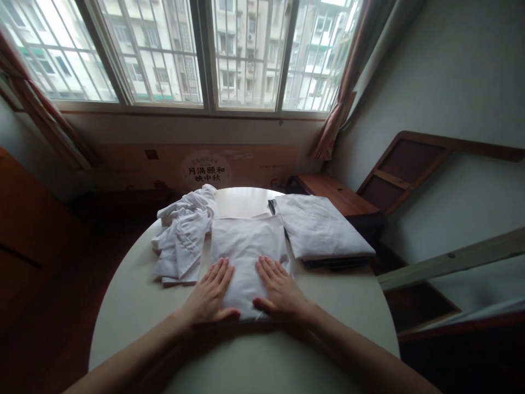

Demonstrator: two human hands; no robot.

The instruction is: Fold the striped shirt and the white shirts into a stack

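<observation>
I press my left hand [211, 293] and right hand [281, 290], open-palmed, gripping nothing, flattening the folded shirt [246, 249] on the counter [135, 306].

A single head-worn view looks forward and down from close above the round table [135, 306], facing the window [205, 54]; both forearms enter from the bottom edge.
</observation>
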